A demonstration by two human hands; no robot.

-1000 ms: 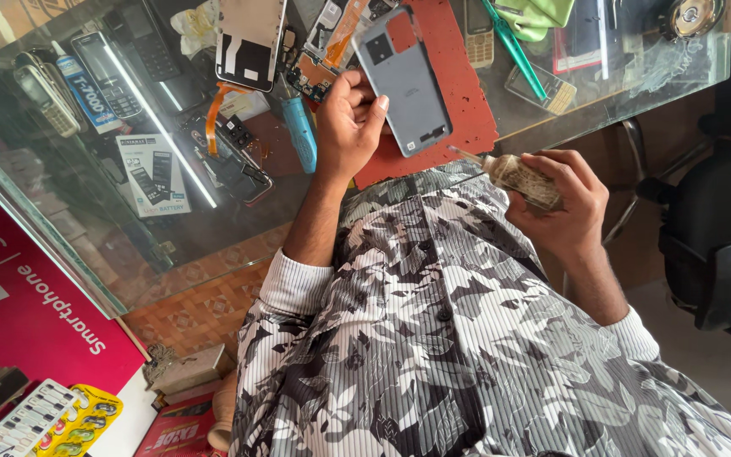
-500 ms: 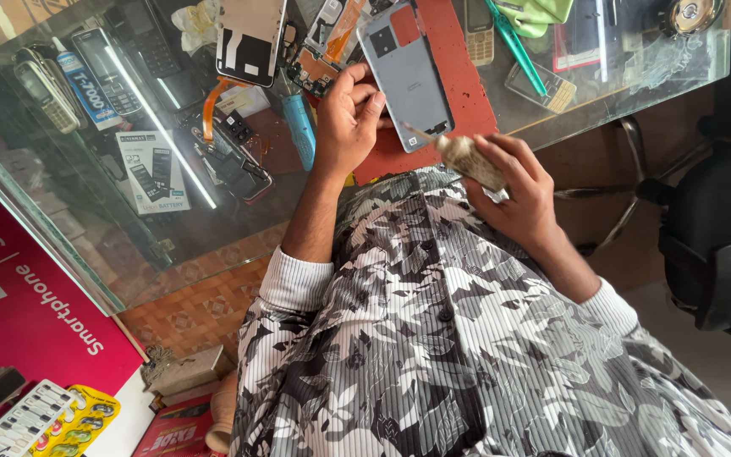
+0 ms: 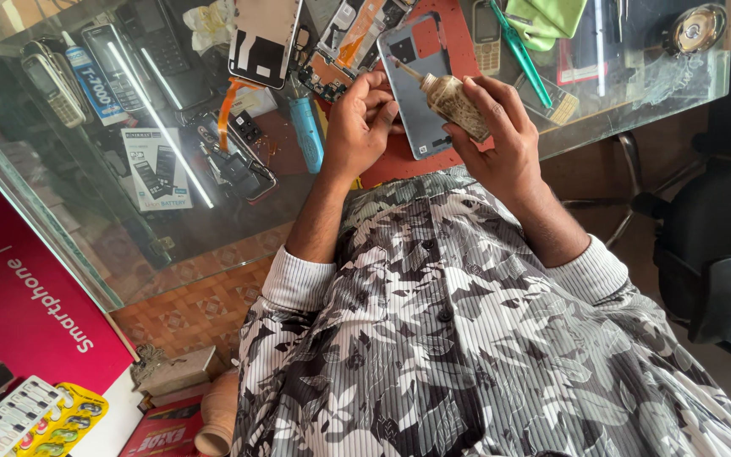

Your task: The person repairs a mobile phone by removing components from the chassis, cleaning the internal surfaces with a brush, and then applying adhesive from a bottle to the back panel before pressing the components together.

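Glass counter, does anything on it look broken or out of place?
Yes. A phone lies in pieces: its grey back cover sits detached on the red mat, an opened phone body beside it shows bare circuitry, and an orange ribbon cable trails loose. The small bottle in the right hand looks grimy.

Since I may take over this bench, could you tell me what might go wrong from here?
The small brown nozzle bottle in the right hand is tilted over the grey phone back cover; its contents could drip where unwanted.
The left hand sits close to the nozzle and might get smeared.
The exposed circuit board lies beside the cover, where a spill might reach.
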